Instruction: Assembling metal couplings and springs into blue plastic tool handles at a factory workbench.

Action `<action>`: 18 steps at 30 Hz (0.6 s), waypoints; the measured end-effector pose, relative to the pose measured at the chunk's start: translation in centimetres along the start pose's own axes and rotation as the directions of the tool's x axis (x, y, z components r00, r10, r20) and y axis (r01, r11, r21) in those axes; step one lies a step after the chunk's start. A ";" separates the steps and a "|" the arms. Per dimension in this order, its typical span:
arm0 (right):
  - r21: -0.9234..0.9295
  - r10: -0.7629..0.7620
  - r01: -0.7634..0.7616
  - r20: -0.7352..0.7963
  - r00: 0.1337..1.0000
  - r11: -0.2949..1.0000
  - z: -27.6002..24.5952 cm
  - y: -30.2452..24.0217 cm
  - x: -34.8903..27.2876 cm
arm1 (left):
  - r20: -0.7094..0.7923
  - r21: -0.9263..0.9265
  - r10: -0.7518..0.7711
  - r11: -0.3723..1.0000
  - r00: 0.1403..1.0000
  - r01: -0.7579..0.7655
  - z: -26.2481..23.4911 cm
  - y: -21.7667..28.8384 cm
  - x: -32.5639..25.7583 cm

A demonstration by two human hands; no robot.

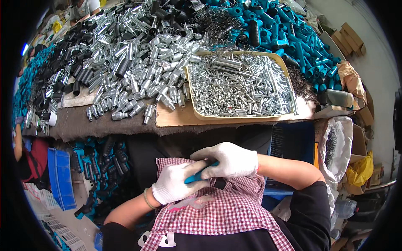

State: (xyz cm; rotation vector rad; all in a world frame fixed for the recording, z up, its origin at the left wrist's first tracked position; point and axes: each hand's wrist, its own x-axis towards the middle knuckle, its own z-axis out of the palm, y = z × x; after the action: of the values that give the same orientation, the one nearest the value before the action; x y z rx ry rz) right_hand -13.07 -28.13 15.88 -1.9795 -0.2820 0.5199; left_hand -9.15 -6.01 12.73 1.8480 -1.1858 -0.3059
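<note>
In front of my lap, both hands in white gloves close around a teal plastic tool handle (pixel 194 178). My left hand (pixel 175 184) grips its lower left end, with the fingers curled toward the teal. From the upper right, my right hand (pixel 231 160) wraps over the other end and hides most of it. A dark spot shows at the handle near the right fingers. Beneath lies the checked apron (pixel 222 205). On the table beyond, a cream tray (pixel 247 116) holds many small metal pins (pixel 234 90).
Left of the tray, silver metal fittings (pixel 155 83) are heaped on the table. Teal plastic housings (pixel 289 42) pile up at the back right, beside dark springs (pixel 224 27). Below left are teal-and-black handles (pixel 102 171) and a blue crate (pixel 61 178). A white sack (pixel 337 142) stands at right.
</note>
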 end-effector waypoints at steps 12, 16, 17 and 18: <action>-0.769 -0.208 -0.376 -0.539 0.816 0.517 -11.3 -0.9 6.5 | -0.142 0.091 -0.053 0.994 0.988 0.066 -1.5 0.8 0.1; -0.716 -0.085 -0.392 -0.530 0.844 0.577 -12.1 -1.7 6.4 | -0.158 0.090 -0.085 0.991 0.984 0.100 -1.8 0.7 -0.7; -0.721 -0.162 -0.325 -0.517 0.841 0.612 -12.0 -1.7 6.0 | -0.164 0.088 -0.099 0.989 0.981 0.114 -2.0 0.5 -0.9; -0.708 -0.179 -0.310 -0.525 0.832 0.634 -11.9 -2.3 5.4 | -0.157 0.122 -0.097 0.986 0.983 0.117 -2.3 0.4 -1.1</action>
State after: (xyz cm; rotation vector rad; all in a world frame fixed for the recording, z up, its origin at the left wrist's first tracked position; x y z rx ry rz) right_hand -2.60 -34.23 21.23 -2.9031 -0.0407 -0.2388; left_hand -8.49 -3.92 14.07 2.0156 -1.0255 -0.1484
